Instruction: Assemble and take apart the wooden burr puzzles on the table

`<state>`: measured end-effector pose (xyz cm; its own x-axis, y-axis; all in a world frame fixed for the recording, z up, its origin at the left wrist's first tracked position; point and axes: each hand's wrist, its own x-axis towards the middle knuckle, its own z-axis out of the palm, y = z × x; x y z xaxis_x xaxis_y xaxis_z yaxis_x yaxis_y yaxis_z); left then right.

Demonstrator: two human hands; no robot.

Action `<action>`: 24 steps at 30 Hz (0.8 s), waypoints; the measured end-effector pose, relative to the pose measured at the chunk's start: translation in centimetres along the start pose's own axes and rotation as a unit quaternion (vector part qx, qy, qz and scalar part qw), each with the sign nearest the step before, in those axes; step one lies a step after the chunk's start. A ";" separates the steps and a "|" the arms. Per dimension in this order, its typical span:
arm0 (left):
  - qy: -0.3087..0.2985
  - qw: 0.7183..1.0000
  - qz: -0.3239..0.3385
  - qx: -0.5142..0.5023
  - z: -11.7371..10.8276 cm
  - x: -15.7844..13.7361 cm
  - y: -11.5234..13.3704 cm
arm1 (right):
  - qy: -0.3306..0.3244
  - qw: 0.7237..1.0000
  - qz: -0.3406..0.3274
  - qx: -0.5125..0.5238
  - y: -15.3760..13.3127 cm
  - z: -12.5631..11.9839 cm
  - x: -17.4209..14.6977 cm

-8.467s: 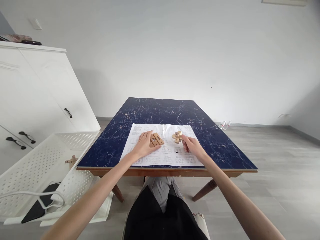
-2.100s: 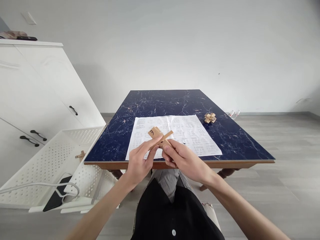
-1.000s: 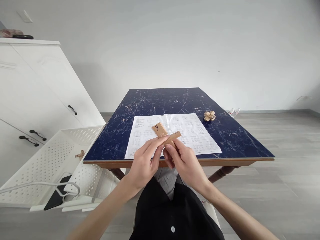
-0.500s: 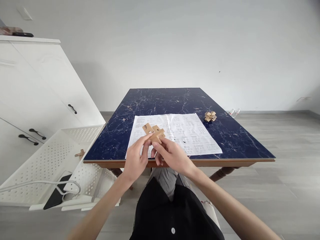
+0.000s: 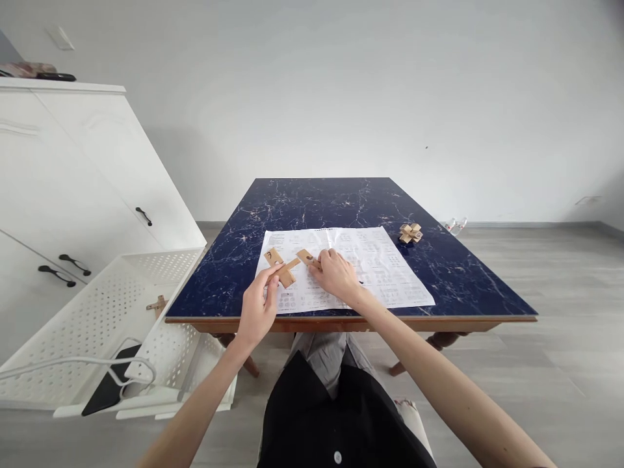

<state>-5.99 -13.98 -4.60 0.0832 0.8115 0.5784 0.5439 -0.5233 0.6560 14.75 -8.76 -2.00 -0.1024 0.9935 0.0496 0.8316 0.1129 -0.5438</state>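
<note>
My left hand (image 5: 258, 307) is closed on crossed wooden puzzle pieces (image 5: 287, 278), pinched between thumb and fingers. One flat piece there bears a dark mark at its upper end. Just to the right, my right hand (image 5: 335, 276) grips another wooden puzzle piece (image 5: 305, 257), also with a dark mark. A narrow gap seems to part the two, though their tips lie close. Both hands are over a printed paper sheet (image 5: 390, 260) with rows of small diagrams. Fingers cover part of each piece.
On the blue marbled table (image 5: 316, 201), an interlocked wooden puzzle (image 5: 410, 234) sits right of the sheet. Left of the table stands a white perforated basket (image 5: 97, 312) with a small wooden piece (image 5: 156, 304) in it. A white cabinet (image 5: 82, 169) rises behind.
My hands have moved apart. The right hand has drawn a marked piece away to the right from the wooden pieces, which both hands held together before.
</note>
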 end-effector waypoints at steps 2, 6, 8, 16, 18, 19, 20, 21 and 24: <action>-0.004 1.000 0.025 0.009 -0.1 0.1 0.1 | -0.010 1.000 0.009 0.017 -0.1 -0.1 0.8; -0.008 0.998 0.058 0.011 -0.3 0.1 0.6 | -0.021 0.995 0.023 0.094 0.4 -1.5 0.6; -0.003 0.998 0.062 0.007 -0.3 0.0 0.9 | -0.027 0.987 0.024 0.156 0.7 -2.3 -0.7; 0.027 0.979 0.196 0.044 0.4 0.0 2.3 | -0.216 0.678 0.061 0.700 -0.2 -3.6 -7.2; 0.029 0.973 0.224 0.049 0.4 0.2 2.8 | -0.239 0.614 0.084 0.748 -0.8 -3.7 -7.6; 0.031 0.970 0.234 0.050 0.4 0.2 3.0 | -0.245 0.592 0.090 0.763 -1.0 -3.8 -7.7; 0.035 0.968 0.243 0.051 0.3 0.3 3.3 | -0.248 0.572 0.095 0.776 -1.2 -3.9 -7.8; 0.041 0.966 0.250 0.053 0.3 0.3 3.5 | -0.251 0.555 0.099 0.787 -1.4 -4.0 -8.0; 0.058 0.960 0.267 0.058 0.1 0.4 3.8 | -0.254 0.527 0.097 0.805 -1.6 -4.2 -8.3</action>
<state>-3.78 -15.61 -1.95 0.2856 0.3973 0.8721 0.5398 -0.8186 0.1962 16.58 -17.11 2.00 -0.5744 0.8053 -0.1469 -0.6457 -0.5561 -0.5233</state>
